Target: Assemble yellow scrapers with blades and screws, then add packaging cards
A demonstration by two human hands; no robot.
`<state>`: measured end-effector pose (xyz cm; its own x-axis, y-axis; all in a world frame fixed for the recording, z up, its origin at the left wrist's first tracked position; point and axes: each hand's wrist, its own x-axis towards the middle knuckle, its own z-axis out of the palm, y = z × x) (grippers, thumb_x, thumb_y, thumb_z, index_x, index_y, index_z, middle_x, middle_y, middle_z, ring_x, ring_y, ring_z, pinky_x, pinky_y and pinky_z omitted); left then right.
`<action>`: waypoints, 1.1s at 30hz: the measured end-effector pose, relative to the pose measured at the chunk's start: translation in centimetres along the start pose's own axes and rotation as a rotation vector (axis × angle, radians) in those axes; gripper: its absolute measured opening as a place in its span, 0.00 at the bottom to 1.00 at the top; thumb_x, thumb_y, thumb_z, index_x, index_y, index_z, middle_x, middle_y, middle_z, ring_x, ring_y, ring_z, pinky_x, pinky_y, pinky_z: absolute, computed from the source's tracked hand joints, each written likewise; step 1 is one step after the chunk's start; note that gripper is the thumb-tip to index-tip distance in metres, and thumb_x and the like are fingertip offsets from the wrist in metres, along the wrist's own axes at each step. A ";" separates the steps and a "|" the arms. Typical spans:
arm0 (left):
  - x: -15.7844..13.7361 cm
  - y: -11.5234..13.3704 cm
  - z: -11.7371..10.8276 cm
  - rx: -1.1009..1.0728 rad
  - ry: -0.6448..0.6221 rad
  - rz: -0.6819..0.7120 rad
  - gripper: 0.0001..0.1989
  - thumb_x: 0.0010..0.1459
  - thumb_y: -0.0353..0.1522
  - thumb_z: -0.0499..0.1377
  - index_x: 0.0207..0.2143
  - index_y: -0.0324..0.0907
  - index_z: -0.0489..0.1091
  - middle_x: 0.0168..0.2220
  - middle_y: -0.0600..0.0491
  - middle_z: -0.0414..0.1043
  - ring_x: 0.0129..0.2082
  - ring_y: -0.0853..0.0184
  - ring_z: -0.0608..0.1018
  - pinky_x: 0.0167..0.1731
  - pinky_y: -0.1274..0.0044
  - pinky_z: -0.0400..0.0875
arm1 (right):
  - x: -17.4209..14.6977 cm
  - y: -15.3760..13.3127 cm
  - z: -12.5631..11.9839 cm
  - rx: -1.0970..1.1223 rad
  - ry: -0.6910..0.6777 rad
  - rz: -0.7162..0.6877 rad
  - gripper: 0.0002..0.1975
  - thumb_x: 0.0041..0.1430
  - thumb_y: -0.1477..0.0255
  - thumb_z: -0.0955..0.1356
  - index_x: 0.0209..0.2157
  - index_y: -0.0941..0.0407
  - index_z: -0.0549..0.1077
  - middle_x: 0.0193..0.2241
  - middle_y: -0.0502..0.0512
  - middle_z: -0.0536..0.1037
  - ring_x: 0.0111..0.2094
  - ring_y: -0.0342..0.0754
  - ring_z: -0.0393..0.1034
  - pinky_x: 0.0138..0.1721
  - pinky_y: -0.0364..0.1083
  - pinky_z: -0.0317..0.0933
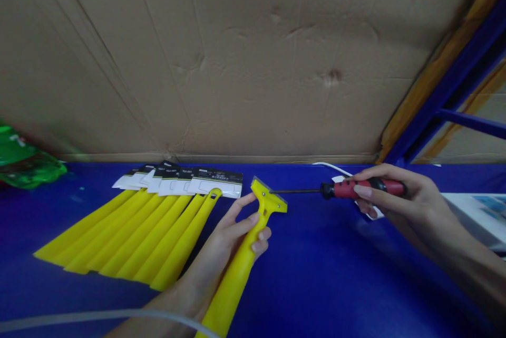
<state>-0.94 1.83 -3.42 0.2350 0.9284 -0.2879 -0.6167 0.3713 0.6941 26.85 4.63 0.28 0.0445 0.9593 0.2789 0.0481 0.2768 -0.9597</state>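
My left hand (233,235) grips a long yellow plastic scraper (241,261) by its handle, its flat head (269,196) lifted above the blue table (324,264). My right hand (399,198) holds a red and black screwdriver (366,188) level, and its thin shaft (296,191) points left with the tip at the scraper's head. To the left, several more yellow scrapers (134,235) lie fanned out side by side on the table, each with a black and white card (215,181) over its head.
A large brown cardboard sheet (237,58) stands along the back of the table. A green plastic bag (23,161) lies at the far left. A white cable (332,167) runs behind the screwdriver, a white box (480,216) sits at the right, and a pale cord (98,317) crosses the bottom left.
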 end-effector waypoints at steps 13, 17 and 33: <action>-0.6 0.1 0.3 -0.004 -0.053 -0.029 0.26 0.62 0.24 0.64 0.59 0.44 0.60 0.27 0.54 0.71 0.20 0.74 0.68 0.24 0.84 0.60 | -0.2 -0.2 0.1 -0.105 0.001 0.032 0.17 0.46 0.61 0.82 0.34 0.56 0.82 0.17 0.52 0.77 0.19 0.45 0.68 0.21 0.42 0.55; -0.6 0.1 0.5 -0.016 -0.048 -0.026 0.26 0.60 0.23 0.65 0.57 0.43 0.60 0.28 0.53 0.72 0.22 0.75 0.70 0.24 0.84 0.59 | 0.0 0.1 -0.1 -0.109 -0.035 0.019 0.17 0.47 0.60 0.81 0.34 0.56 0.81 0.18 0.52 0.78 0.19 0.46 0.69 0.21 0.43 0.57; -0.7 0.4 0.4 0.152 0.106 0.119 0.27 0.54 0.28 0.71 0.56 0.45 0.73 0.30 0.53 0.74 0.24 0.70 0.70 0.28 0.77 0.62 | -0.7 -2.4 -0.6 -0.351 -0.156 -0.194 0.15 0.60 0.54 0.74 0.40 0.49 0.76 0.21 0.50 0.77 0.19 0.47 0.72 0.19 0.43 0.64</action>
<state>-1.01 1.36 -2.71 0.0821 0.9620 -0.2604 -0.5134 0.2647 0.8163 27.27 3.31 2.41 -0.1493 0.8957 0.4188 0.3788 0.4431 -0.8125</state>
